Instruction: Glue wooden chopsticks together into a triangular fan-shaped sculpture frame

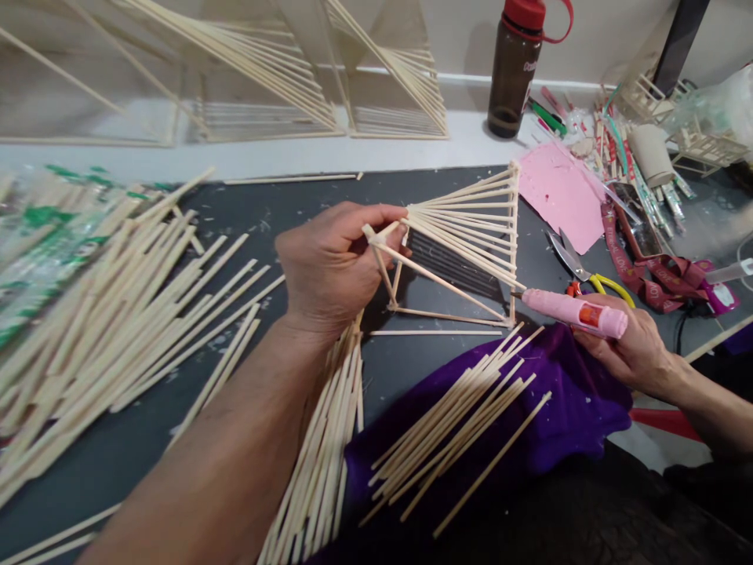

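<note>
My left hand [347,263] pinches the left end of a small frame of pale wooden sticks [447,280], where thin sticks fan out to an upright on the right. In my right hand [629,345] is a pink hot glue gun [573,311], its dark nozzle touching or nearly touching the lowest fanned stick by the frame's right upright. My left fingertips are partly hidden behind the frame. Loose sticks [464,424] lie on a purple cloth [588,392] below the frame, and another bunch of sticks [323,447] lies beside my left forearm.
Many sticks [118,314], some in plastic wrappers, cover the left of the dark table [247,212]. Finished-looking stick frames [388,86] stand along the back. A brown bottle [513,71], pink paper [558,192], scissors [573,259] and a red ribbon [664,275] are at right.
</note>
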Demonstrator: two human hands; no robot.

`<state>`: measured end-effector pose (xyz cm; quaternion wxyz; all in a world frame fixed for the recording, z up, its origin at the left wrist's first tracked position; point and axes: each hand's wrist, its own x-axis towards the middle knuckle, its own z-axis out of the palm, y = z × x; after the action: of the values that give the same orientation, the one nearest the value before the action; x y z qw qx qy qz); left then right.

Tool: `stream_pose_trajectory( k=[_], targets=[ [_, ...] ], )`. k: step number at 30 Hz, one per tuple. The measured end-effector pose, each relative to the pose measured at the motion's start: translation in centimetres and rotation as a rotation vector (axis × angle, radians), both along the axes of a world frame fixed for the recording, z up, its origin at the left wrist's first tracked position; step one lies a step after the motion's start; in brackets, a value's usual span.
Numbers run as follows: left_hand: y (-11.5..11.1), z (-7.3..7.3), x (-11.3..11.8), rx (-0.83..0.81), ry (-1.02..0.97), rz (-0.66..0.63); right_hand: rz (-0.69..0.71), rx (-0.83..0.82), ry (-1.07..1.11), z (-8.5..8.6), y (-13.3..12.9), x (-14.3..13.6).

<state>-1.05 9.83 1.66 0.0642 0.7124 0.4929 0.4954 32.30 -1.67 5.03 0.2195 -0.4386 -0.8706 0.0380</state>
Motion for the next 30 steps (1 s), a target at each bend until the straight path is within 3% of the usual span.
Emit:
stream_pose_trajectory(
  k=[24, 30],
  targets=[
    [0.1, -0.33, 0.04, -0.02, -0.038, 0.003, -0.011, -0.039, 0.006, 0.09, -0.23, -0.22],
    [0.05, -0.22, 0.09, -0.037, -0.058, 0.012, -0.06, 0.071, 0.081, 0.82, -0.28, 0.67]
  ],
)
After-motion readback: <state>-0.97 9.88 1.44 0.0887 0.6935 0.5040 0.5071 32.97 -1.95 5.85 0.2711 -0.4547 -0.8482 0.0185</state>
